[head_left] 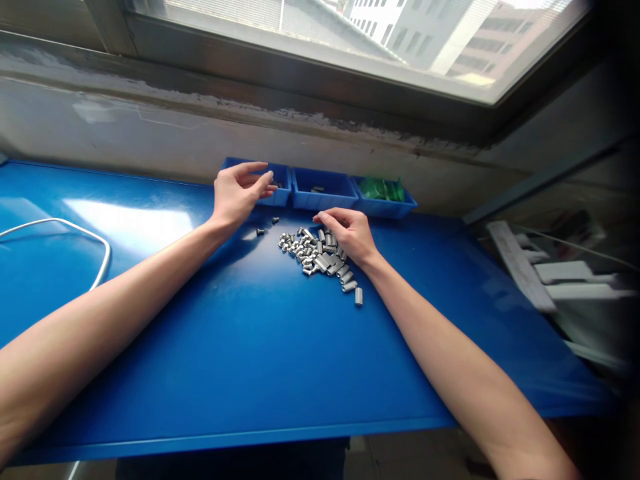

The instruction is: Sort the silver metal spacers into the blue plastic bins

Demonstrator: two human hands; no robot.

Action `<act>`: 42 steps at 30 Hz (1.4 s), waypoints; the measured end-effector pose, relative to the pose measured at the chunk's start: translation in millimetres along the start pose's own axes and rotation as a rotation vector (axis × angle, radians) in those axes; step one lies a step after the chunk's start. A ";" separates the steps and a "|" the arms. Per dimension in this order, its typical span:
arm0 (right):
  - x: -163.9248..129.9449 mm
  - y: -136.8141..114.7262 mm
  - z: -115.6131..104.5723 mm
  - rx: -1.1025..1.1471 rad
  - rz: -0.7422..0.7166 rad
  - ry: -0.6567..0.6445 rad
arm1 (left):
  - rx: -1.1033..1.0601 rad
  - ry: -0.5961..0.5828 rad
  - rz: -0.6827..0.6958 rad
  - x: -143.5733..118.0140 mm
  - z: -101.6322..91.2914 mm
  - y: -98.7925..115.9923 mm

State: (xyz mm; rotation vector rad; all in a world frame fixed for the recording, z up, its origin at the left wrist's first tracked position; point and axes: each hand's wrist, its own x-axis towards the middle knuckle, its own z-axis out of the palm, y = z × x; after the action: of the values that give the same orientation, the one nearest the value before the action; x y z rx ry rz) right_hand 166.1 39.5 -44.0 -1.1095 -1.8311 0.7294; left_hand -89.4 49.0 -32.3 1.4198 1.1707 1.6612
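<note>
A pile of several small silver metal sleeves and screws lies on the blue tabletop. My right hand rests on the pile's right side, fingertips pinched down among the pieces. My left hand hovers over the leftmost blue bin, fingers curled, and appears to pinch a small dark piece at its fingertips. Two loose dark screws lie just below that hand.
Three blue bins stand along the wall: the middle bin holds a few small parts, the right bin holds green pieces. A white cable loops at the left. White profiles lie beyond the table's right edge.
</note>
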 end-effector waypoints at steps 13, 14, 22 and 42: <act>-2.0 -2.5 2.4 -0.131 -0.047 -0.026 | 0.397 -0.437 0.231 -5.4 -8.6 -12.7; -2.1 -2.3 2.4 -0.130 -0.052 -0.024 | 0.375 -0.448 0.206 -5.3 -8.9 -12.9; -2.4 -5.7 1.0 -0.206 -0.130 -0.059 | 0.256 -0.578 0.139 -8.3 -10.7 -9.7; -2.6 -3.4 1.1 -0.217 -0.156 -0.096 | 0.748 -0.388 0.557 -20.3 -4.3 -6.9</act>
State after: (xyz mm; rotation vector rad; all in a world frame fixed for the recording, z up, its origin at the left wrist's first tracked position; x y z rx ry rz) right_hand 164.5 35.7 -42.7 -1.0681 -2.0912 0.5096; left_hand -90.0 32.6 -46.8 2.5922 1.2937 1.1931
